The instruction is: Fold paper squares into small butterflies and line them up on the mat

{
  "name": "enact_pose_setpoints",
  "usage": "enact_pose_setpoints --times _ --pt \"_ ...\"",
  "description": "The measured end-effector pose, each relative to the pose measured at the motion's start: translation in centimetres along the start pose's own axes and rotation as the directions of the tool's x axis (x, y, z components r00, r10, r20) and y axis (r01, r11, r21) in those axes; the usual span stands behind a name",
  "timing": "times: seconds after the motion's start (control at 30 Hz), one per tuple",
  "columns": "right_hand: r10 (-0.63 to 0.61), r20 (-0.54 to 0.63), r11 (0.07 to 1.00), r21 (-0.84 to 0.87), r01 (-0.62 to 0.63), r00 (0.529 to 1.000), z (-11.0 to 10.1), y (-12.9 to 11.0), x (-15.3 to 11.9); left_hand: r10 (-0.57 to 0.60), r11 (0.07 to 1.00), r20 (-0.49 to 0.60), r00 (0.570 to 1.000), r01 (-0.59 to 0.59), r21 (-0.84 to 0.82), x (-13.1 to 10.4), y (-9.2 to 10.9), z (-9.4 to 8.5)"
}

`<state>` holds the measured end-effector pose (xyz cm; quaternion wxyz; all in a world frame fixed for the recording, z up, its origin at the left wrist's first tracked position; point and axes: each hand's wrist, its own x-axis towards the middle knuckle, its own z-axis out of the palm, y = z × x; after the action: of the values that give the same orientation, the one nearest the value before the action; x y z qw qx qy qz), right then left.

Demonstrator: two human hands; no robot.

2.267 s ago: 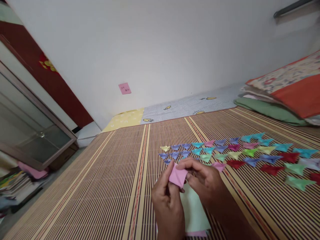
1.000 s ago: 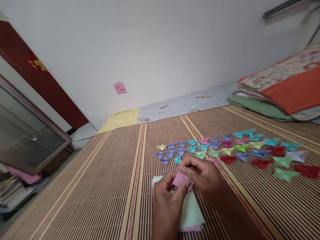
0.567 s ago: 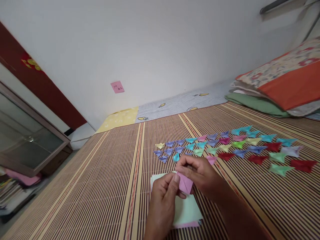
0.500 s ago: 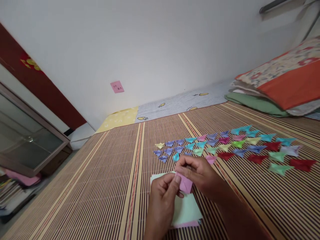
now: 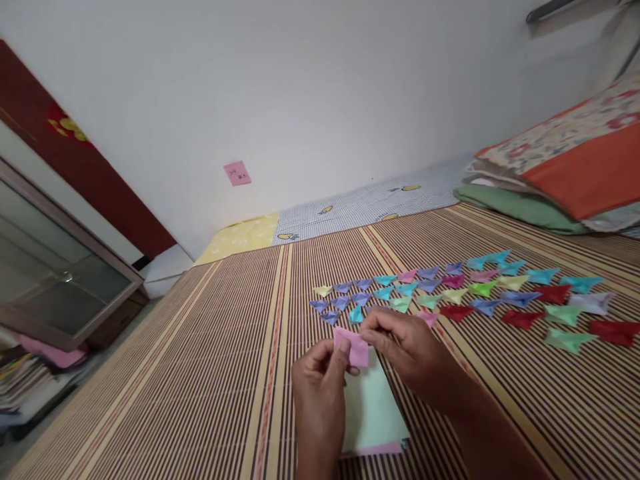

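Note:
A small folded square of pink paper (image 5: 356,351) is held up between my two hands. My left hand (image 5: 320,380) pinches it from the left, thumb flat on its front. At its upper right edge, the thumb and fingertips of my right hand (image 5: 405,340) are closed on it. Beneath my hands lies a stack of paper sheets (image 5: 377,410), pale green on top with a pink edge showing below. Beyond my right hand stand several rows of small folded paper boats (image 5: 483,289) in blue, red, green, yellow and pink.
The striped bamboo mat (image 5: 220,373) covers the bed. Folded bedding (image 5: 575,173) is piled at the right by the wall. A pink note (image 5: 237,173) sticks to the wall, and a glass-fronted cabinet (image 5: 60,260) stands at the left.
The pink paper has been turned in my hands and shifted slightly up and left. My right fingers have moved to its upper right edge. The view has shifted slightly.

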<state>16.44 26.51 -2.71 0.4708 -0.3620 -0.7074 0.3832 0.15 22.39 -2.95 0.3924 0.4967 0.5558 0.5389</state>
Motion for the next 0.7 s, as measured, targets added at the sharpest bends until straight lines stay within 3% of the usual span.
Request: enact_pose_setpoints --times 0.27,0.53,0.7 --pt "0.051 0.052 0.999 -0.01 -0.05 0.997 -0.2 0.6 -0.2 -0.027 0.977 0.058 0.998 0.038 -0.209 0.2 -0.4 0.1" --pt "-0.01 0.057 0.998 0.058 0.006 0.998 0.2 -0.4 0.1 -0.018 1.0 0.131 0.991 0.02 -0.014 -0.3 -0.1 0.4" --pt "0.019 0.07 1.0 0.02 -0.02 0.997 0.7 -0.7 0.1 -0.004 0.996 0.07 0.998 -0.002 0.09 -0.5 0.1 0.9"
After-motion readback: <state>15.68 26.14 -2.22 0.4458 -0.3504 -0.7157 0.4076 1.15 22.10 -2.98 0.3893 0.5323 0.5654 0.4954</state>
